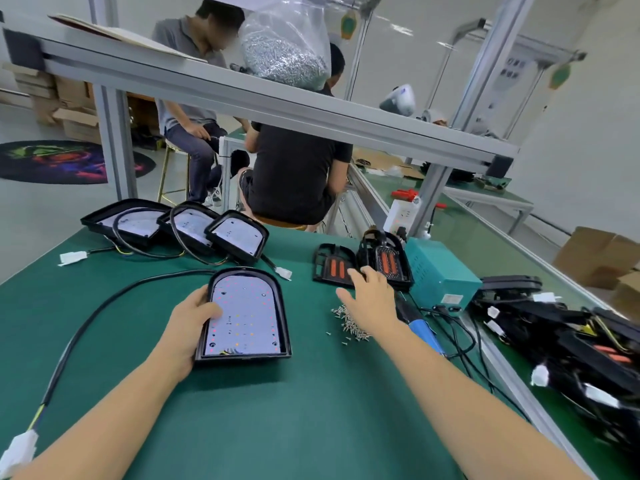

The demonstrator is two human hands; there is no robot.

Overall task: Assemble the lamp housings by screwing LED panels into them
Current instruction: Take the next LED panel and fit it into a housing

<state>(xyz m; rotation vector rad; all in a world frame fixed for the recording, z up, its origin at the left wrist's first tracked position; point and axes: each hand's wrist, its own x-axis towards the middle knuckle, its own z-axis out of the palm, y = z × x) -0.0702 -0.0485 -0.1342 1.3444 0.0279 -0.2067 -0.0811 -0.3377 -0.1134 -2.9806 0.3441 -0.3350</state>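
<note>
Head view: left hand (194, 320) grips the housing (242, 317); right hand (370, 296), fingers spread and empty, hovers over screws (349, 323). Pinch one screw only.

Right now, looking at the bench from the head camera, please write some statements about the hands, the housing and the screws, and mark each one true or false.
1. The left hand holds the left edge of the lamp housing with the LED panel inside. True.
2. The right hand grips the blue electric screwdriver. False: its fingers are spread above the loose screws; the screwdriver lies on the green mat beside the forearm.
3. Three more housings lie at the far edge of the mat. True.
4. The loose screws are left of the held housing. False: they are to its right.
</note>
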